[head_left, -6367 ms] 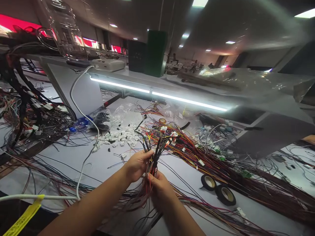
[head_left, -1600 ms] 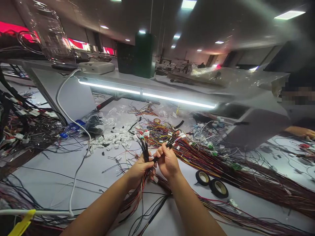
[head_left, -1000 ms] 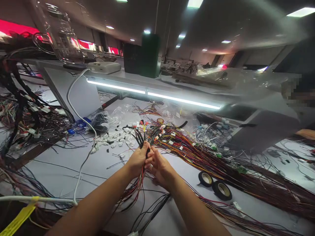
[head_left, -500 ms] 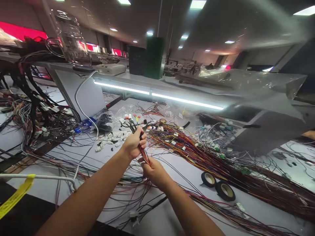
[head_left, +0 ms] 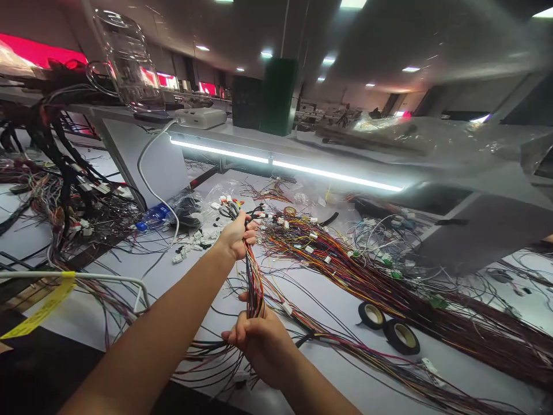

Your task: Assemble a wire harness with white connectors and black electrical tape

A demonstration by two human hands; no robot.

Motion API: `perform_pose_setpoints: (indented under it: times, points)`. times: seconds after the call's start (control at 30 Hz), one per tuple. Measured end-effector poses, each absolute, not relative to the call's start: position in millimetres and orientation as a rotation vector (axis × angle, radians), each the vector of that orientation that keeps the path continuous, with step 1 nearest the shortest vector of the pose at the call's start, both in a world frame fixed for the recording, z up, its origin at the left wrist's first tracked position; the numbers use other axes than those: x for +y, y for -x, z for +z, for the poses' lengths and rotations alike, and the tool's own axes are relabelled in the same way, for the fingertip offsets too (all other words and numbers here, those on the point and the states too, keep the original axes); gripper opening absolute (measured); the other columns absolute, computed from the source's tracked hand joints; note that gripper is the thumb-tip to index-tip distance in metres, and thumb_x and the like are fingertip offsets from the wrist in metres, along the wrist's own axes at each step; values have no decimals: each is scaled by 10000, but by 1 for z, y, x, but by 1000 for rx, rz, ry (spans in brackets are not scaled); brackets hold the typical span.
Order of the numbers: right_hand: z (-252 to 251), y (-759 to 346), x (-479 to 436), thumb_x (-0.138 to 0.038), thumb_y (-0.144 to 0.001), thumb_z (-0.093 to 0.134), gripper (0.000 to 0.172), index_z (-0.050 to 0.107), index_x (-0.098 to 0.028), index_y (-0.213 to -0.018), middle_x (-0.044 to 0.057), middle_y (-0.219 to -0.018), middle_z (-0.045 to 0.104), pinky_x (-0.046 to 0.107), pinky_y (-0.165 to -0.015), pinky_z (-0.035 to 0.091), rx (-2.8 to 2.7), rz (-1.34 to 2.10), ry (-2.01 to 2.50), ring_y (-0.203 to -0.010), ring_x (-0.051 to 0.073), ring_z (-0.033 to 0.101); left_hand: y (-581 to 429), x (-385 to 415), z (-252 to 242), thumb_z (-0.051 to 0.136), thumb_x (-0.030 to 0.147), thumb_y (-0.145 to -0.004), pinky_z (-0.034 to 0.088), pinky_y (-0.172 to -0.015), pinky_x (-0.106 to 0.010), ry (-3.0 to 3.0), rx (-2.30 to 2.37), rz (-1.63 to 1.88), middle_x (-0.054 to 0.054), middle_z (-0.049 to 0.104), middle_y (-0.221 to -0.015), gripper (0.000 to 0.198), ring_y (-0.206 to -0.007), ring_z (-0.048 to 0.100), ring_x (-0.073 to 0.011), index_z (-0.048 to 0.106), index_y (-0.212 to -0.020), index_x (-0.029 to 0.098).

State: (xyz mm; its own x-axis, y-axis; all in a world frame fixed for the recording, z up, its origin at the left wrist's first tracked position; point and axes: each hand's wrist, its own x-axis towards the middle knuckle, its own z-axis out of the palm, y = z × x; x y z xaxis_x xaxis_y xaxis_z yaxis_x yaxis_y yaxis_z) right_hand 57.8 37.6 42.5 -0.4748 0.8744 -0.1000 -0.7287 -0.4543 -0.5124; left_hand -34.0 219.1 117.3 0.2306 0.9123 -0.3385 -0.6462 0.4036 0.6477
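Observation:
My left hand [head_left: 238,236] is closed around a bundle of thin red, black, yellow and white wires [head_left: 254,274], near its upper end. White, orange and black connectors [head_left: 228,202] stick out above that fist. Lower down, my right hand [head_left: 263,343] curls round the same bundle, its fingers partly hidden by the wires and the hand itself. Between the two hands the wires run nearly straight. Below my right hand the strands fan out over the white table [head_left: 315,294].
Long dark red wires [head_left: 367,282] lie across the right side. Two rolls of black tape [head_left: 401,336] rest beside them. Loose white connectors [head_left: 196,241] and a blue-capped bottle [head_left: 153,216] are at left. A lit shelf [head_left: 203,124] spans the back, holding a glass mug [head_left: 132,66].
My right hand has slid down the bundle toward me, widening the gap between my hands and showing a longer stretch of wire. My left hand keeps its grip. The view has shifted slightly.

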Motion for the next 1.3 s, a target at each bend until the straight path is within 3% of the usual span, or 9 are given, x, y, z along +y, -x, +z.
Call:
perform_pose_setpoints:
  times: [0.1,0.23,0.3,0.4,0.57,0.67,0.77,1.0,1.3]
  points:
    - [44,-63,33,-296,-697,779,457,532,-200,-1069,3,-744,647,330,-805,439,-522,2023,468,-794,176,634,44,227,122,473,476,-920,142,-284,-137,-377,734,1132,109,328,-548,301,-280,241,-21,413,-784,214]
    - [56,-90,38,-447,-821,680,299,556,-180,-872,-44,-617,527,264,-679,441,-745,1857,718,-628,121,569,62,233,117,475,438,-931,126,-276,-127,-301,676,1154,121,285,-530,292,-275,212,-18,391,-766,212]
    - [61,-104,43,-512,-855,612,346,578,-169,-885,-15,-655,570,284,-676,460,-924,1803,859,-627,130,576,71,234,113,461,419,-943,149,-276,-121,-262,626,1154,121,275,-526,296,-279,214,-16,381,-751,208]
    - [59,-120,49,-571,-865,553,429,630,-157,-946,67,-870,662,332,-726,490,-1073,1765,990,-751,173,639,82,230,107,411,403,-965,213,-285,-116,-217,534,1148,110,286,-530,296,-292,260,-19,400,-749,200]
    - [45,-138,54,-392,-794,724,322,676,-174,-1027,75,-974,686,318,-773,486,-1103,1901,948,-891,181,639,89,214,93,367,384,-978,305,-307,-108,-160,409,1134,87,324,-548,298,-321,344,-24,481,-790,183]
    - [41,-147,53,-271,-698,818,385,666,-201,-1044,67,-1016,685,299,-752,484,-927,2014,895,-907,181,651,89,203,78,392,358,-974,417,-376,-107,-124,381,1136,82,357,-558,275,-364,419,-26,503,-796,181]
    - [38,-153,52,-227,-704,812,393,650,-201,-1061,77,-1065,672,280,-747,480,-784,2068,871,-958,190,655,88,194,61,419,353,-966,488,-440,-125,-87,374,1135,76,393,-570,267,-402,466,-30,509,-784,179]
    - [36,-155,54,-273,-798,740,306,632,-159,-1060,102,-991,699,251,-713,490,-672,2106,832,-883,168,680,86,183,35,400,364,-970,509,-465,-131,-31,361,1152,73,405,-568,280,-421,493,-36,522,-792,185]
    - [29,-141,66,-203,-749,773,327,666,-137,-1051,102,-979,721,201,-656,522,-598,2074,805,-804,146,703,86,181,30,442,355,-958,519,-481,-149,-16,385,1164,73,391,-602,235,-438,479,-36,535,-821,188]
